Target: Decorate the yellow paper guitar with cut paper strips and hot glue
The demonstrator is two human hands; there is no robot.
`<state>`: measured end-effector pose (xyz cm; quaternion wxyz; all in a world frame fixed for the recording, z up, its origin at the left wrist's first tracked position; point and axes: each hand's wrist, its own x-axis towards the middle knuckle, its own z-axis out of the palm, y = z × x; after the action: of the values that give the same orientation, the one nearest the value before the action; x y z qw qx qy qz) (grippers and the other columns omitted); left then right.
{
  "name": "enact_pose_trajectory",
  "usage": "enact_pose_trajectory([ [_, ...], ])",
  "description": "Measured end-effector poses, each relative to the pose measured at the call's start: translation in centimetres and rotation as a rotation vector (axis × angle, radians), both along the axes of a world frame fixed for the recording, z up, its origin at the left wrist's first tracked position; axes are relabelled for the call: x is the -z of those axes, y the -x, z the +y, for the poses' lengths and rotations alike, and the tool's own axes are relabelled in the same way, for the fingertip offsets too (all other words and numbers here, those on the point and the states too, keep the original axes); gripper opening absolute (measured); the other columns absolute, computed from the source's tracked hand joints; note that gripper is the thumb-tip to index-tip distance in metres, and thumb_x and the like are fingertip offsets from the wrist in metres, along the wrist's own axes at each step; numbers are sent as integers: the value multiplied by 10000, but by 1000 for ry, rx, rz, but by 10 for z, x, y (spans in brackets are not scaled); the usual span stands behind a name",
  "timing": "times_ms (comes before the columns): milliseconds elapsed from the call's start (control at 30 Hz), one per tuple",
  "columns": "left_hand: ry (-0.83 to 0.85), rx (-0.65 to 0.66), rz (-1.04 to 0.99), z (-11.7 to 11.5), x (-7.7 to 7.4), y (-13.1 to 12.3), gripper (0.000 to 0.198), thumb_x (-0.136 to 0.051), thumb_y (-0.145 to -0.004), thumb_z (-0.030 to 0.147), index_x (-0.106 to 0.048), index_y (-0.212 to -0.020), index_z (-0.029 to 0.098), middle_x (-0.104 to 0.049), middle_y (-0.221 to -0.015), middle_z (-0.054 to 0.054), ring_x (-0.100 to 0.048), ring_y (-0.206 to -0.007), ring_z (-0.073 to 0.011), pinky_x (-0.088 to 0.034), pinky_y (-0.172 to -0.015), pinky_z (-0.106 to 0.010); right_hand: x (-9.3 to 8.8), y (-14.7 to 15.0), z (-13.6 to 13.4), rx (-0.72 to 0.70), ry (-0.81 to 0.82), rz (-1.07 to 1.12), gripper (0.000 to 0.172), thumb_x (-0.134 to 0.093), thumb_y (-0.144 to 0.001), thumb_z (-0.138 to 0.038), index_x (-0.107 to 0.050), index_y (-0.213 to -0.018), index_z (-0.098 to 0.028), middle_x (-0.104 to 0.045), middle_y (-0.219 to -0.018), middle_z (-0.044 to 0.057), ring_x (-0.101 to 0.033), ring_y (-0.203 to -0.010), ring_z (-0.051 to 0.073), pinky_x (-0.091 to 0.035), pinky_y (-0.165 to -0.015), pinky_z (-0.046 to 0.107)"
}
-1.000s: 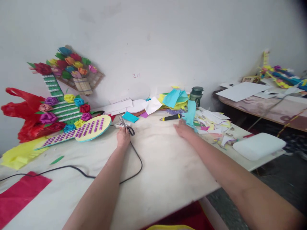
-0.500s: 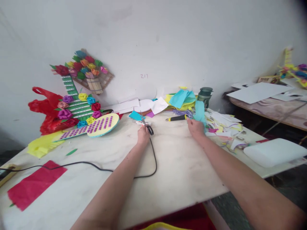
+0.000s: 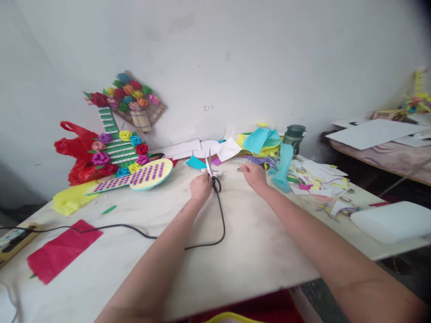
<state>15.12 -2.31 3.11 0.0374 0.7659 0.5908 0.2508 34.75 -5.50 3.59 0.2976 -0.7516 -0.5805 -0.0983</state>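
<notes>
Right hand (image 3: 255, 176) has moved from the light-blue paper strip (image 3: 285, 162) onto a slim black-and-yellow tool (image 3: 266, 166), grasp unclear; left hand (image 3: 201, 186) grips black-handled metal scissors (image 3: 214, 181), so tools seem foremost.

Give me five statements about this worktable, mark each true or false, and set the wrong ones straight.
1. The left hand holds the scissors. True.
2. The black cord runs beneath the dark pink sheet. False: the black cord crosses over the dark pink sheet.
3. A lidded green bottle stands near the far side of the table. True.
4. The right hand grips the green bottle. False: the right hand is apart from the green bottle, to its left.
5. The red plastic bag lies left of the yellow oval with purple bars. True.
</notes>
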Motion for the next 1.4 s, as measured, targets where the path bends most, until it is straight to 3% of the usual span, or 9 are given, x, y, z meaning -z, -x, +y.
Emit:
enact_pose_trajectory([
  [167, -60, -47, 77, -8, -3, 24, 304, -305, -881, 290, -596, -902, 205, -669, -877, -80, -605, -822, -207, -358, -638, -277, -16, 54, 17, -278, -107, 441, 370, -385, -845, -459, -599, -709, -190, -621, -596, 17, -543, -552, 137, -354, -543, 235],
  [267, -84, -95, 109, -10, 2, 32, 277, -341, -849, 255, -614, -844, 205, -670, -887, -73, -599, -838, -208, -349, -626, -281, -20, 77, 29, -429, -77, 804, 441, -397, -788, -593, -579, -750, -193, -645, -700, 6, -536, -482, 109, -376, -497, 234],
  [367, -92, -108, 128, -9, 6, 34, 281, -355, -831, 258, -631, -822, 204, -671, -881, -75, -593, -846, -207, -348, -631, -284, -20, 89, 39, -446, -89, 974, 499, -369, -768, -639, -590, -811, -194, -645, -815, 19, -576, -549, 123, -409, -507, 246],
  [500, -121, -99, 154, -4, 10, 34, 295, -360, -819, 263, -646, -812, 192, -667, -850, -90, -584, -846, -212, -349, -640, -289, -16, 89, 42, -343, -310, 764, 457, -490, -720, -598, -608, -910, -200, -600, -1039, 58, -597, -767, 164, -459, -690, 297],
  [600, -155, -94, 165, -1, 13, 32, 295, -365, -809, 257, -650, -799, 182, -660, -823, -94, -580, -834, -218, -346, -628, -296, -16, 86, 41, -352, -442, 502, 393, -586, -695, -488, -621, -950, -190, -499, -1222, 106, -561, -945, 205, -433, -824, 346],
  [733, -179, -73, 171, 0, 14, 31, 281, -376, -798, 244, -649, -784, 181, -657, -812, -89, -571, -836, -222, -338, -617, -302, -19, 85, 40, -377, -389, 178, 208, -633, -687, -379, -674, -797, -207, -487, -1274, 94, -459, -1130, 259, -320, -961, 420],
  [867, -195, -56, 184, -1, 15, 30, 268, -387, -791, 243, -647, -779, 180, -653, -817, -88, -563, -830, -225, -331, -609, -308, -20, 88, 38, -393, -295, -25, 130, -603, -718, -315, -696, -740, -227, -472, -1323, 50, -332, -1255, 278, -166, -1036, 498],
  [1033, -216, -40, 192, -3, 15, 30, 261, -390, -787, 235, -645, -770, 183, -652, -818, -83, -556, -831, -231, -324, -605, -312, -21, 93, 34, -397, -260, -99, 150, -581, -727, -306, -703, -686, -228, -465, -1341, 31, -246, -1309, 291, -39, -1058, 544],
  [1400, -187, -14, 202, -5, 14, 28, 264, -396, -791, 237, -652, -813, 177, -649, -841, -101, -545, -867, -241, -332, -629, -318, -19, 95, 34, -404, -249, -112, 211, -530, -737, -220, -686, -596, -229, -538, -1273, 4, -277, -1294, 293, -55, -1053, 562],
])
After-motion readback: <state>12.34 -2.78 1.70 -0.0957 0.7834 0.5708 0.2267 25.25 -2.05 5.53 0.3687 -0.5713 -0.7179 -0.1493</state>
